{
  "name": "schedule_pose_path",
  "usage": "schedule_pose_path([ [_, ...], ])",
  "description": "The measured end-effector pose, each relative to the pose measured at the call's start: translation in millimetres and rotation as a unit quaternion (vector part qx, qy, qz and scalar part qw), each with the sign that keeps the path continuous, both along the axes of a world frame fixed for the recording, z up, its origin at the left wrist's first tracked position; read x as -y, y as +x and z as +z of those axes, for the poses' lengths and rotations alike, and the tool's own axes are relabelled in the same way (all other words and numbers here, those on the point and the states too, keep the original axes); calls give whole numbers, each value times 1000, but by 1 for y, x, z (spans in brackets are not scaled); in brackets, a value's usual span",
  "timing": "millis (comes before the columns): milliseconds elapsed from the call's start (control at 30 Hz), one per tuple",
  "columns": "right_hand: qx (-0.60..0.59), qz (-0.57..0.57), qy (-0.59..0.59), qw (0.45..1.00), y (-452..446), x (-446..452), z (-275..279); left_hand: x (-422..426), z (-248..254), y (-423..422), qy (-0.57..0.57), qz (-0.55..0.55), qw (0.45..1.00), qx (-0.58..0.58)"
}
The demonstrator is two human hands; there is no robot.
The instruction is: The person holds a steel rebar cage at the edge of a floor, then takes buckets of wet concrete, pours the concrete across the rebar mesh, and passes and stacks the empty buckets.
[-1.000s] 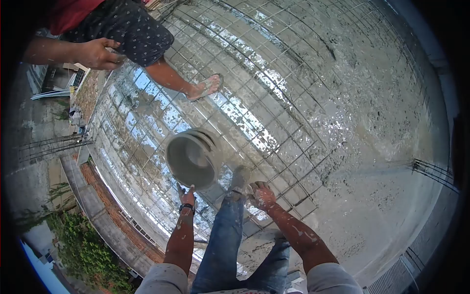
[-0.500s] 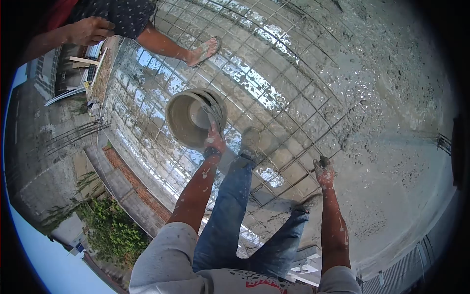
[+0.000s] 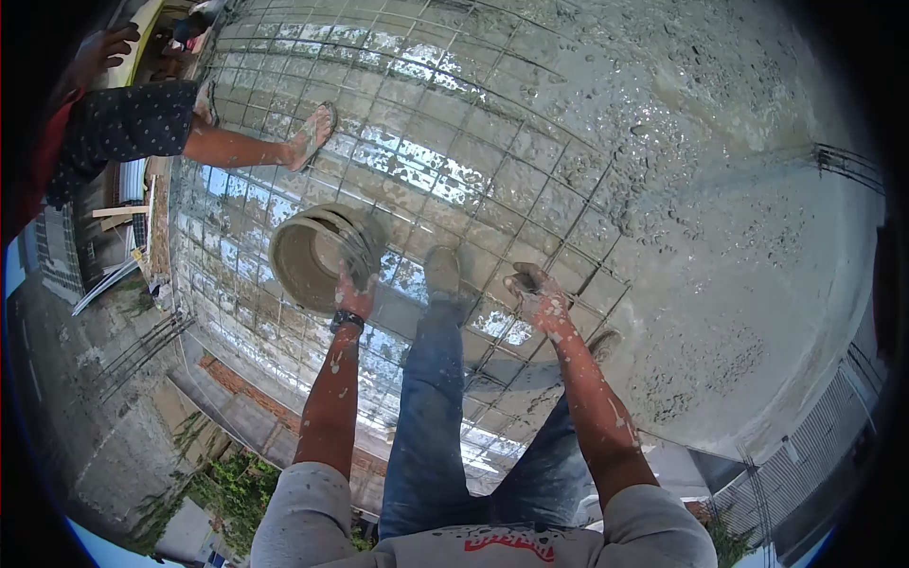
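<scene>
My left hand point(image 3: 354, 295) is closed on the near rim side of a stack of nested mud-coated buckets point(image 3: 301, 267), tipped so the mouth shows. A dark band sits on that wrist. The buckets are held above the rebar mesh point(image 3: 502, 194), and their inside looks coated but without a load. My right hand point(image 3: 540, 301), splashed with cement, hangs in front of my legs with loosely bent fingers apart and nothing seen in them. Below it are the mesh and wet concrete.
Fresh wet concrete point(image 3: 720, 256) spreads on the right. My boot point(image 3: 442, 273) stands among the bars. Another person's sandaled foot point(image 3: 311, 137) is on the mesh at upper left. Rebar ends point(image 3: 838, 163) stick out at the right, and the slab edge runs along the left.
My right hand has swung inward and up toward the middle. The view has shifted, so the buckets and the other person appear farther left. My left hand still holds the buckets.
</scene>
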State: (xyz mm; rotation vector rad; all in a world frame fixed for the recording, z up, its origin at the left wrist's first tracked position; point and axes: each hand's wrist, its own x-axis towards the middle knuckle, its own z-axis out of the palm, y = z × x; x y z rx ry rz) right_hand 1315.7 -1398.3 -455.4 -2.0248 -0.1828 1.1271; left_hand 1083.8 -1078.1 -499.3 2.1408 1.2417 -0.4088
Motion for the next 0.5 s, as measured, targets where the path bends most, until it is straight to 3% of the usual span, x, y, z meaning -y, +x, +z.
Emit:
schedule_pose_path([
  [33,47,2,27,999,26,-17,56,14,6,7,109,-45,992,49],
  [67,66,-55,103,991,38,-21,71,26,6,10,115,-9,992,47],
  [100,109,-38,86,990,55,-22,101,49,49,45,47,62,997,28],
  [133,56,-43,141,987,77,-21,136,47,12,19,122,21,989,79],
  [167,-26,-108,311,944,91,-14,149,61,12,22,141,10,986,91],
  [233,185,-27,368,911,122,27,176,94,17,33,152,-25,985,74],
  [300,318,-41,272,907,140,65,144,140,42,65,121,-78,989,-16],
  [333,332,-68,149,929,150,84,105,143,11,55,130,-128,983,31],
  [367,317,-83,6,945,152,106,60,151,-14,45,62,-141,987,49],
  [400,269,-83,-123,952,143,134,14,161,-39,37,-9,-149,987,65],
  [433,207,-85,-214,951,125,165,-23,189,-13,68,-64,-191,979,36],
  [467,145,-108,-246,952,99,194,-50,220,18,104,-120,-231,966,8],
  [500,59,-204,-172,962,65,221,-64,225,26,132,-187,-295,937,3],
])
